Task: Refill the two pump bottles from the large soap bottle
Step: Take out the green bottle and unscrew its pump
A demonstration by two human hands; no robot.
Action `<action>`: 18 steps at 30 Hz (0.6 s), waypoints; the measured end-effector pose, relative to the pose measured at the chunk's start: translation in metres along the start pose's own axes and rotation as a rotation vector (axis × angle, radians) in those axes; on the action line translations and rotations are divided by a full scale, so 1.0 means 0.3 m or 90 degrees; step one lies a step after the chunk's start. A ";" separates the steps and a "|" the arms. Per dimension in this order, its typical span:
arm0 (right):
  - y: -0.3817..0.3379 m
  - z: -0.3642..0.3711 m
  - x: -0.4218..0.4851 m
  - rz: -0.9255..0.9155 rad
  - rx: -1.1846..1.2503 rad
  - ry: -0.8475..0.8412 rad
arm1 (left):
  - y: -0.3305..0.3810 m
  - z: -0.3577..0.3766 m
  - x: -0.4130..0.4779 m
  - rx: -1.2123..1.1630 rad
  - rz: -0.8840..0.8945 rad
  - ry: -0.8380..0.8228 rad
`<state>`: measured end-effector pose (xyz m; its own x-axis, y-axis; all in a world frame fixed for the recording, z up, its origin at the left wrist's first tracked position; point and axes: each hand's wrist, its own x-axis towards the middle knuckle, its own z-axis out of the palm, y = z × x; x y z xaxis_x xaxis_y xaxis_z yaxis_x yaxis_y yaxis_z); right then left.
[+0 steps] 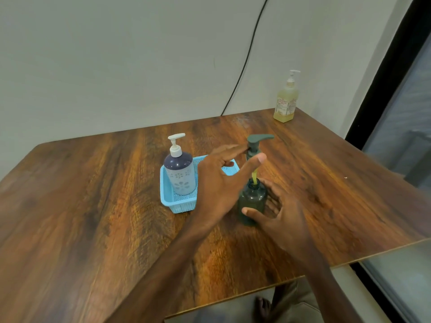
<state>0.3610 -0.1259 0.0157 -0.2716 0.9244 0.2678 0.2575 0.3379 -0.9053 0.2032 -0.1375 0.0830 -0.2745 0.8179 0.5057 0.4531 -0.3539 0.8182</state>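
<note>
Two hands work at a green pump bottle (251, 201) on a wood-grain worktop (93, 206), opening it for a refill. The right hand (282, 213) wraps the bottle's body, thumb on the near side and fingers round the far side, apparently to keep it upright and steady while the top is drawn out.

The left hand (221, 180), just above and to the left of the right, is spread wide. Only the tips of its forefinger and thumb are closed, pinching the collar of the pump head (257, 139); its other fingers are loosely extended and hold nothing. The pump head is raised clear of the neck. Its dip tube (254, 177), coated in yellow soap, has its lower end at the bottle's open mouth, probably so that drips fall back inside.

Just left of the left hand and partly behind it, the second pump bottle (178, 173), navy with a white pump, stands upright in a blue basket (172, 201). Its pump is in place and neither hand touches it. The large soap bottle (285, 99), holding yellowish liquid, stands well beyond both hands at the far right corner of the worktop, with its own pump fitted. A black cable (247, 54) hangs down the wall beyond the hands.

The task looks to be at its first step, with one bottle being opened and the large soap bottle not yet brought over for pouring.
</note>
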 end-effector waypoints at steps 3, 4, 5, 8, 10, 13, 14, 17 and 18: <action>0.006 -0.003 -0.003 0.007 0.012 -0.001 | -0.033 0.010 -0.024 0.054 -0.048 -0.080; 0.007 -0.003 -0.005 0.008 0.015 -0.002 | -0.049 0.015 -0.034 0.083 -0.070 -0.113; 0.008 -0.002 -0.005 0.010 0.010 -0.005 | -0.067 0.018 -0.041 0.105 -0.087 -0.134; 0.012 0.000 -0.003 0.014 0.013 -0.006 | -0.077 0.018 -0.040 0.111 -0.071 -0.110; 0.015 0.001 -0.001 0.011 0.013 0.001 | -0.055 0.017 -0.026 0.091 -0.057 -0.051; 0.012 0.004 0.001 0.015 0.001 0.003 | -0.024 0.002 0.005 0.075 -0.058 0.026; 0.013 0.004 0.002 0.019 -0.001 0.000 | -0.012 -0.008 0.017 0.070 -0.054 0.048; 0.014 0.002 0.003 0.027 -0.003 -0.005 | 0.054 -0.049 0.053 0.029 -0.019 0.103; 0.010 0.001 0.002 0.025 -0.006 -0.006 | 0.078 -0.063 0.064 0.009 0.001 0.118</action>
<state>0.3614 -0.1243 0.0130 -0.2701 0.9353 0.2288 0.2770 0.3031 -0.9118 0.1925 -0.1388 0.1171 -0.4244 0.7197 0.5495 0.4645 -0.3479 0.8144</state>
